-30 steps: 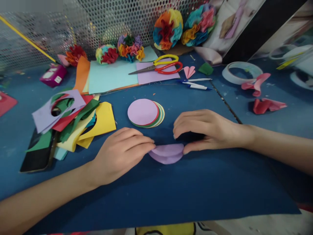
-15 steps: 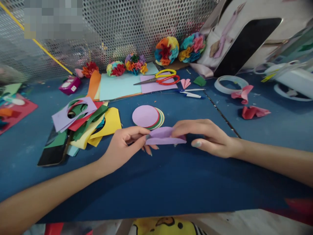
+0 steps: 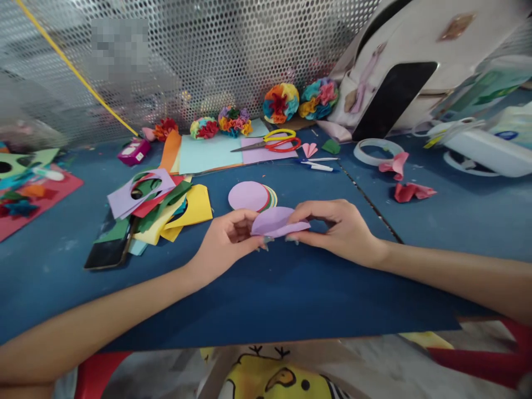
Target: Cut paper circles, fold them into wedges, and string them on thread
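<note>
Between my two hands, above the blue table, is a lilac paper circle point(image 3: 274, 220) with its near edge bent up in a fold. My left hand point(image 3: 226, 239) pinches its left side between thumb and fingers. On the right side, my right hand point(image 3: 338, 228) grips the paper with its thumb at the near edge and its fingers behind. Just beyond the held circle lies a stack of paper circles point(image 3: 248, 196), lilac on top, with red, green and yellow edges showing at the right.
Left are cut paper scraps point(image 3: 153, 202) over a phone point(image 3: 108, 250). Farther back lie coloured sheets point(image 3: 208, 154), scissors point(image 3: 270, 143) and pens point(image 3: 320, 164). Tape point(image 3: 377, 152) and pink folded paper point(image 3: 413, 192) sit right; a phone point(image 3: 394, 100) leans on a white bag point(image 3: 457, 50).
My right thumb has closed onto the near edge of the lilac circle, where it stood apart before. The circle has tilted, showing more of its inner face. The camera view has shifted slightly.
</note>
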A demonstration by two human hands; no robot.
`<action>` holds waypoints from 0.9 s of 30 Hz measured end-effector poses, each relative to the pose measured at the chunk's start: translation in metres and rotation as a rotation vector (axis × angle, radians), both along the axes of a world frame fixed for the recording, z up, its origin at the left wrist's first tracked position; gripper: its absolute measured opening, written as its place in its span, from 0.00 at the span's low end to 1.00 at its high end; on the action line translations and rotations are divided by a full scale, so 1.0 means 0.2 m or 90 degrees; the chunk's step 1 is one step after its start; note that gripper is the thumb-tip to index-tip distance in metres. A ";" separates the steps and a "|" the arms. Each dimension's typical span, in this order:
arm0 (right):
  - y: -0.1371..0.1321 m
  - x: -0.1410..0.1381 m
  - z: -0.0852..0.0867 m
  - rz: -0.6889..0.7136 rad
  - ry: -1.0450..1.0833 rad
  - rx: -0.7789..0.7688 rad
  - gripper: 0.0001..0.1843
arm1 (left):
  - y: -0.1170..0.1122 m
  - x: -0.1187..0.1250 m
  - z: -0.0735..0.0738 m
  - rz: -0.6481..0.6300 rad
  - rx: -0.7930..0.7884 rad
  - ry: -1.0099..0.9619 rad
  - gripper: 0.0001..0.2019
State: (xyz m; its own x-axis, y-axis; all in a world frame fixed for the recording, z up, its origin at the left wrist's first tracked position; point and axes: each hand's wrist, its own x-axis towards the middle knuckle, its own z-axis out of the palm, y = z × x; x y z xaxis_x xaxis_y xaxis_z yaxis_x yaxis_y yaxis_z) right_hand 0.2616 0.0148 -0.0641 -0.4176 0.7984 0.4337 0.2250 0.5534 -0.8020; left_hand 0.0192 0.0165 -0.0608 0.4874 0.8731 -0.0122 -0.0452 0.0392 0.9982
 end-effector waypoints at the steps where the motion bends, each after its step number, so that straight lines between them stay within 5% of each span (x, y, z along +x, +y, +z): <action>1: 0.00 -0.01 0.00 0.005 0.001 0.004 0.10 | 0.00 0.01 0.00 0.011 -0.008 0.001 0.16; 8: 0.00 -0.05 -0.03 0.076 0.039 0.129 0.11 | -0.04 0.05 0.00 0.039 -0.046 -0.044 0.16; 19: 0.01 -0.03 -0.03 -0.012 0.072 0.263 0.03 | -0.04 0.07 -0.01 0.021 -0.098 -0.119 0.12; 27: 0.02 -0.03 -0.03 0.040 0.018 0.232 0.03 | -0.03 0.08 0.00 0.059 -0.149 -0.154 0.18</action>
